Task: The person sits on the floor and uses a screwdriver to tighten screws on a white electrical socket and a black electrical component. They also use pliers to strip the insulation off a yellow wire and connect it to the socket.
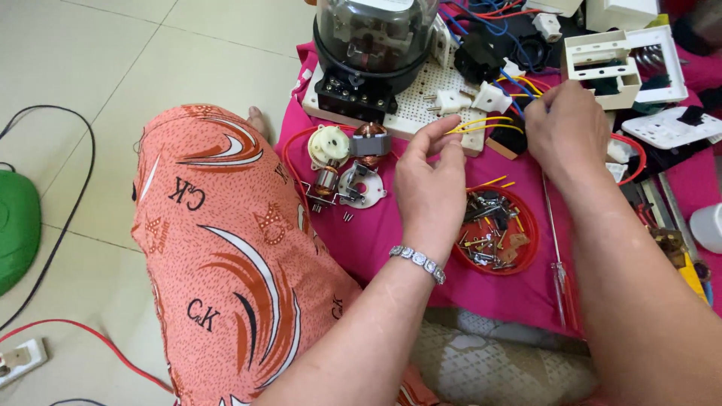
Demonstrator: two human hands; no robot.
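- The yellow wires [481, 124] lie bent across the edge of the white perforated board [421, 98], between our two hands; their far ends look loose, so we judge the wiring unfinished.
- Our left hand [430, 177] pinches one wire end between thumb and forefinger, other fingers loosely curled.
- Our right hand [568, 128] is closed over the other ends; we cannot tell exactly what it grips.
- The red dish [530, 225] of screws sits just below, motor parts [350, 162] to the left.

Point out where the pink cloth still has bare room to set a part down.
Bare pink cloth lies between the dismantled copper-wound motor parts and the round red lid of screws, partly under the left hand. Crowded: right of the right hand, with white switch housings.
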